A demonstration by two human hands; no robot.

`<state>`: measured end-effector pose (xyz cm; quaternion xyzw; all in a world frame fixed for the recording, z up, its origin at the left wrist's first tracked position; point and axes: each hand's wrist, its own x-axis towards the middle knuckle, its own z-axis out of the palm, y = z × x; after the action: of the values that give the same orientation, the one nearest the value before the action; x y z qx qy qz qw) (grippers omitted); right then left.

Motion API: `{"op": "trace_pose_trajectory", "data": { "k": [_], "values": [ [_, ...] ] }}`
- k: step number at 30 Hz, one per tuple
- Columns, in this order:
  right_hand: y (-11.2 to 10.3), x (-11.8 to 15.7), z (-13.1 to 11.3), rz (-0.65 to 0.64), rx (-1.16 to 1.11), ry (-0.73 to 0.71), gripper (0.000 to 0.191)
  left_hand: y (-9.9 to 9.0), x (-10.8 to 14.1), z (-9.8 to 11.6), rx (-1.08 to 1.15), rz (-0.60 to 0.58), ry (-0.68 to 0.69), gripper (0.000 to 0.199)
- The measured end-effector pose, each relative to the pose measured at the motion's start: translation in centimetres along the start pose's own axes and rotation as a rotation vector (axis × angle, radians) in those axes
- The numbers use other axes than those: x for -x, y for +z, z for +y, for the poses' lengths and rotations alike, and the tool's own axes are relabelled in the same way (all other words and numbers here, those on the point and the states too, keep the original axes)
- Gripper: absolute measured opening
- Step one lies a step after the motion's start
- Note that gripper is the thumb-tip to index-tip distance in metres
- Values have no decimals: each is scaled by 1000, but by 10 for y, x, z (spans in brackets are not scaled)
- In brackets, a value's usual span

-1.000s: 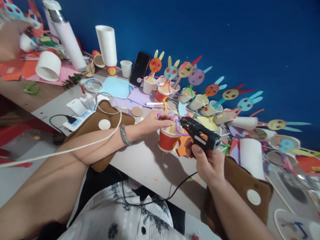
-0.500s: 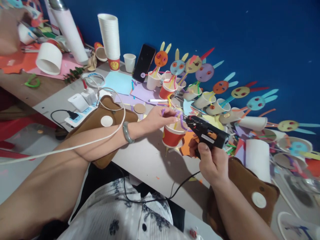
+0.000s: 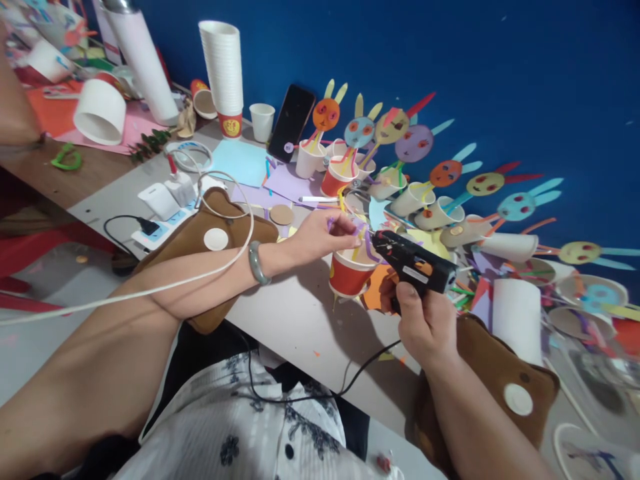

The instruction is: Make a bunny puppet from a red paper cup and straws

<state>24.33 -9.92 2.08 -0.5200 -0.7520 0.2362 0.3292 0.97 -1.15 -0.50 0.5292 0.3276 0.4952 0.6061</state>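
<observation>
My left hand (image 3: 325,235) pinches a purple paper strip (image 3: 361,233) at the rim of a red and white paper cup (image 3: 351,275). Yellow strips also show at that cup's mouth. Wrapped round the handle of a black glue gun (image 3: 415,262), my right hand (image 3: 425,317) holds it with the nozzle pointing left, close to the purple strip. Whether the nozzle touches the strip cannot be made out. Beyond both hands stands a row of paper cups with round rabbit faces, among them an orange face (image 3: 326,115) and a purple face (image 3: 414,143).
A tall cup stack (image 3: 221,70), a phone (image 3: 291,123) and a white flask (image 3: 143,67) stand at the back. A power strip (image 3: 167,227) lies left, with a white cable crossing my left forearm. Brown cushions lie under both arms. Another person's arm (image 3: 15,107) shows far left.
The view has shifted slightly. The cup and my left hand are slightly further right, nearer the glue gun. At far left the other person's arm has moved down and left.
</observation>
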Motion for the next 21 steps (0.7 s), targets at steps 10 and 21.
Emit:
{"op": "trace_pose_trajectory", "data": {
  "k": [10, 21],
  "values": [
    [-1, -1, -2, -15, 37, -40, 57, 0, 2, 0, -40, 0, 56, 31],
    [1, -1, 2, -23, 33, 6, 60, -2, 0, 0, -75, -16, 91, 34]
  ]
}}
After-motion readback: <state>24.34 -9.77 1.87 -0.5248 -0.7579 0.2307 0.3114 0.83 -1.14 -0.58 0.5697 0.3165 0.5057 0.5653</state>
